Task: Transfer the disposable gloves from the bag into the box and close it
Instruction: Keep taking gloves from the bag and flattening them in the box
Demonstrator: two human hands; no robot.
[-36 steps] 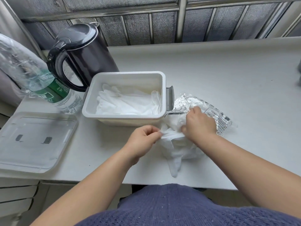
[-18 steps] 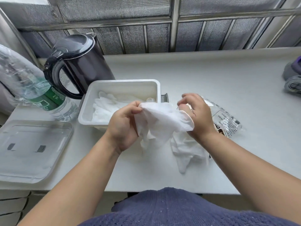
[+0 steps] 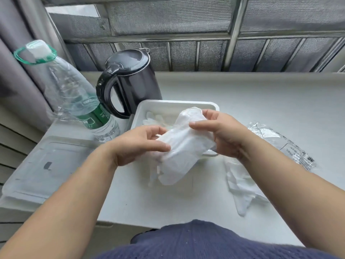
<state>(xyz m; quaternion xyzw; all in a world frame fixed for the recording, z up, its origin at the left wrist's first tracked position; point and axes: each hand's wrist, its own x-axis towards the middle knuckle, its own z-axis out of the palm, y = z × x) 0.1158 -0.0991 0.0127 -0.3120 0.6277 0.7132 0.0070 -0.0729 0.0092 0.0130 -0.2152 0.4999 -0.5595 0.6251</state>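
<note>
pinches the glove bundle [image 3: 183, 146] between thumb and fingers of the left hand [image 3: 138, 146], clasps its upper end in the right hand [image 3: 225, 135], above the near rim of the open box [image 3: 168, 104]. notes loose gloves [image 3: 240, 186] on the counter [image 3: 261, 101] beside the bag [image 3: 291, 148].

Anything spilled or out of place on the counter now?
Yes: loose gloves lie on the counter near its front edge, outside box and bag. The left hand and right hand hold another glove bundle.

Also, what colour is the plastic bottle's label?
Green with white print: the label on the plastic bottle, seen best in the head view.
</note>
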